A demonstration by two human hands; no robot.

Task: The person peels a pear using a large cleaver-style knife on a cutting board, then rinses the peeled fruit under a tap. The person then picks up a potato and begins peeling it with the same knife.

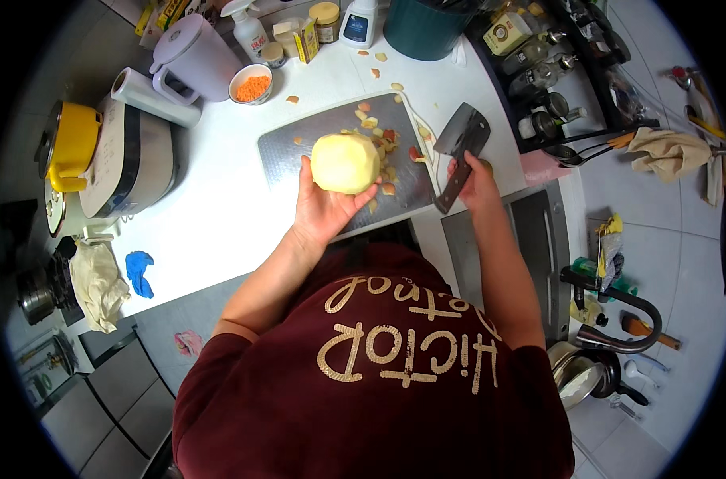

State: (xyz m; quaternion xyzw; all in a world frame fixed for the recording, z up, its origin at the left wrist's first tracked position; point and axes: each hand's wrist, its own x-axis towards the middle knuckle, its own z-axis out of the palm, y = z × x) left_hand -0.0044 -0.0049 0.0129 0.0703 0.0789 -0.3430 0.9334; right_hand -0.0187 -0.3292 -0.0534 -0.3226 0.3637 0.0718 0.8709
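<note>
My left hand (327,206) holds a large, peeled, pale yellow root vegetable or fruit (346,163) from below, over a grey cutting board (285,173). My right hand (478,182) grips the wooden handle of a cleaver (464,135), its broad blade pointing away from me, to the right of the board. Reddish and yellow peelings (389,141) lie scattered on the board's right part and on the white counter beyond it. A white cord or strap runs along the board's right edge.
A bowl of orange shreds (252,88), a lilac pitcher (195,57), a spray bottle (249,30) and a dark green bin (425,27) stand behind the board. On the right is a black rack (590,90) of bottles; the sink tap (638,317) lies nearer. A rice cooker (132,161) stands left.
</note>
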